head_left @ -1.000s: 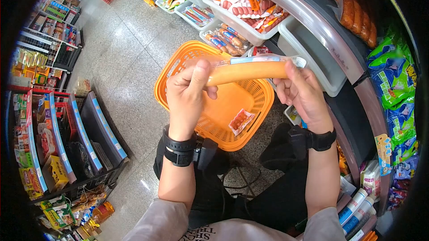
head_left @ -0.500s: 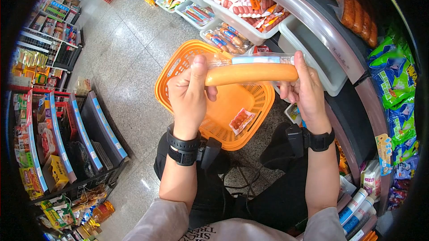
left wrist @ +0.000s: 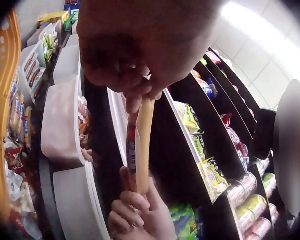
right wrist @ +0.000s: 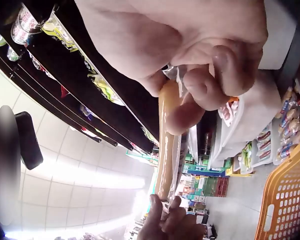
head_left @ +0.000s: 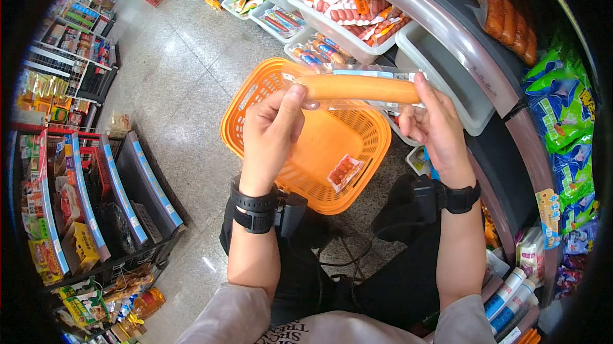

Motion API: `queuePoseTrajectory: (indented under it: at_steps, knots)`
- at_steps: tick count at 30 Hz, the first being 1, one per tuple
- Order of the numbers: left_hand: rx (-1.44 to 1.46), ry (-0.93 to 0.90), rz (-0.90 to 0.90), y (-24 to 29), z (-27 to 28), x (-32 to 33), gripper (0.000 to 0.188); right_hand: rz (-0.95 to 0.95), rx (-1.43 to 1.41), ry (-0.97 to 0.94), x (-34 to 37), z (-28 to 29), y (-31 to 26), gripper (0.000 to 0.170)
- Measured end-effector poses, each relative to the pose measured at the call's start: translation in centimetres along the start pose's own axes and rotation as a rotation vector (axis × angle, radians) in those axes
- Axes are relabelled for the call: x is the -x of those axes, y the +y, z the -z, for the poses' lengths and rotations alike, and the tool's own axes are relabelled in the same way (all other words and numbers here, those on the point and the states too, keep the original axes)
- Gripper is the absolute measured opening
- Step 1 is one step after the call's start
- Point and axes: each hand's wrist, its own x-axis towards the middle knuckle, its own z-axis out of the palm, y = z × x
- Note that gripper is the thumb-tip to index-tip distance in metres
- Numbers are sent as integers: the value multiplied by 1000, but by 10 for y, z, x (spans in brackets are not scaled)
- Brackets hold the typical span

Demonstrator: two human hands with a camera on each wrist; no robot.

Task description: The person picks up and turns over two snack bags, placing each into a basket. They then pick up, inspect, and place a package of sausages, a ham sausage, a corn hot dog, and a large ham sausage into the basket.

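A long orange sausage (head_left: 364, 89) in a clear wrapper is stretched between both hands above the basket. My left hand (head_left: 271, 130) pinches the wrapper at its left end, thumb on top. At the other end my right hand (head_left: 442, 130) grips it between thumb and fingers. A blue and white label strip runs along the wrapper's far edge. In the left wrist view the sausage (left wrist: 146, 140) spans from one hand to the other. Below sits an orange plastic basket (head_left: 306, 175) on the floor, with a small red and white packet (head_left: 345, 173) inside.
A clear bin of packed sausages (head_left: 357, 12) stands ahead, beside an empty-looking bin (head_left: 447, 82). Smaller bins of wrapped sausages (head_left: 322, 50) are lower down. Green snack bags (head_left: 562, 108) hang on the right. A dark shelf rack (head_left: 96, 197) stands at the left.
The sausage has moved slightly up and away and now slants down to the right. My left fingers have shifted outward, onto the wrapper's end. The basket stays where it was.
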Motion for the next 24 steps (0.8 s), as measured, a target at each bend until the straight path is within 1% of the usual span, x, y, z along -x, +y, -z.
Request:
queuePoseTrajectory:
  at_steps: [2, 6, 8, 18, 24]
  knots:
    - [118, 21, -86, -5, -2, -2, 32, 37, -19, -12, -1, 0, 2, 46]
    - [112, 52, -111, -1, -6, -1, 32, 112, -45, -24, 0, -1, 0, 44]
    - [162, 54, -133, -2, -7, -1, 31, 127, -41, -35, 0, 1, 1, 44]
    - [181, 53, -128, -1, -5, 1, 29, 194, -70, -40, 3, -1, -1, 45]
    - [171, 53, -133, -3, -3, 1, 29, 176, -58, -50, 3, 0, -1, 45]
